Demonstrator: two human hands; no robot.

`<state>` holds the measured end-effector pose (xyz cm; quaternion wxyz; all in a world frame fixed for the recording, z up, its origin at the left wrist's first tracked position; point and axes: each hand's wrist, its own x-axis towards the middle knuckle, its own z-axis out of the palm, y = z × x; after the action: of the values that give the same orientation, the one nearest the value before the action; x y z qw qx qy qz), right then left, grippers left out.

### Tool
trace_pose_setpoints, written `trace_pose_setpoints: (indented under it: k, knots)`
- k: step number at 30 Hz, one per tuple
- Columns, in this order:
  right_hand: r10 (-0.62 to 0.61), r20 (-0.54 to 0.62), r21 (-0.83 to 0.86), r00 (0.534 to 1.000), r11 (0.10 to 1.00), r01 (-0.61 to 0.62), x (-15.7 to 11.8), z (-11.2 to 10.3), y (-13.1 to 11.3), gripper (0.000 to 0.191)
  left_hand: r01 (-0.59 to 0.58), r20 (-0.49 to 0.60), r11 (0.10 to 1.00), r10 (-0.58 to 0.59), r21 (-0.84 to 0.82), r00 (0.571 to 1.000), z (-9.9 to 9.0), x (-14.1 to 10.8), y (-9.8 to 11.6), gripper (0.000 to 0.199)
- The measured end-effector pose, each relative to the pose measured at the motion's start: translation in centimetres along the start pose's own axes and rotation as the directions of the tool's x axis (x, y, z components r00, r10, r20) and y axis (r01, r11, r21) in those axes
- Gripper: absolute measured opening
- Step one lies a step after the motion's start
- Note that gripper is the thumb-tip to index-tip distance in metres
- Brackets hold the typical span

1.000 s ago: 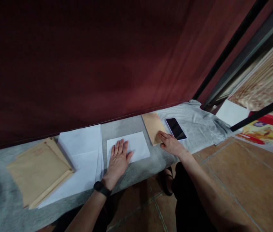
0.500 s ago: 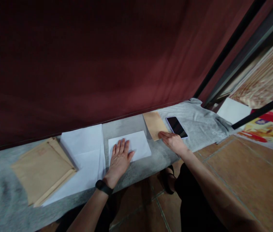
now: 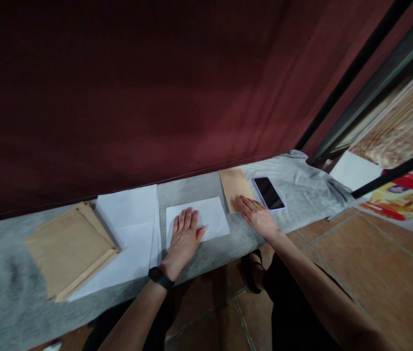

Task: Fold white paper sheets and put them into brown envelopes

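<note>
My left hand lies flat with fingers stretched out on a white sheet of paper, which looks folded. A dark band circles that wrist. My right hand rests its outstretched fingers on the lower right part of a brown envelope. Just right of that envelope lies a phone with a dark screen. Left of my left hand is a stack of white paper. Several larger brown envelopes are piled partly over the stack.
A grey cloth covers the long narrow surface, bunched at its right end. Behind it hangs a dark red curtain. Dark poles and a colourful printed box stand to the right. Below is a tiled floor.
My right hand has shifted slightly left and its fingers have spread flatter over the brown envelope. My left hand stays on the white paper. The view has moved a little.
</note>
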<state>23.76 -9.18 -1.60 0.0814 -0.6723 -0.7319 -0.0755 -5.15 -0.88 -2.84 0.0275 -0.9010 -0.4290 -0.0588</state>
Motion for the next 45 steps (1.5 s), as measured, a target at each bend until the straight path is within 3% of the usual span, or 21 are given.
trace_pose_setpoints:
  k: [9,19,24,32,37,41,45]
  knots:
    - [-0.074,0.067,0.047,0.995,0.996,0.071,0.9,-1.0,-0.3,0.045,0.004,0.001,1.000,-0.004,-0.004,1.000,-0.2,0.0,0.1,0.061]
    - [0.007,0.045,-0.055,0.999,0.998,-0.004,-2.8,-0.1,-1.4,0.044,-0.004,0.014,1.000,0.004,0.001,1.000,-0.6,-0.1,0.2,0.061]
    - [-0.016,0.031,-0.033,0.999,0.999,0.017,-1.6,-0.1,-1.7,0.058,-0.003,-0.006,1.000,0.003,-0.024,1.000,-0.4,-0.2,0.2,0.061]
    - [-0.089,0.132,0.030,0.987,0.996,0.086,-1.0,-0.5,-2.2,0.049,0.005,0.016,1.000,-0.005,0.007,1.000,-0.6,-0.1,0.3,0.060]
    - [-0.027,0.095,0.018,0.995,1.000,0.026,-1.8,-0.6,-2.7,0.044,0.004,0.024,1.000,-0.005,0.013,1.000,-0.8,-0.1,0.4,0.061]
    - [0.021,0.017,0.129,1.000,0.991,-0.023,-1.9,-1.1,-3.2,0.036,-0.002,0.008,1.000,0.002,0.000,1.000,-0.7,-0.2,0.3,0.060]
    - [0.209,-0.036,0.189,0.977,0.962,-0.199,-1.0,-0.5,-3.2,0.040,-0.004,0.003,1.000,0.004,-0.007,1.000,-0.5,-0.2,0.2,0.061]
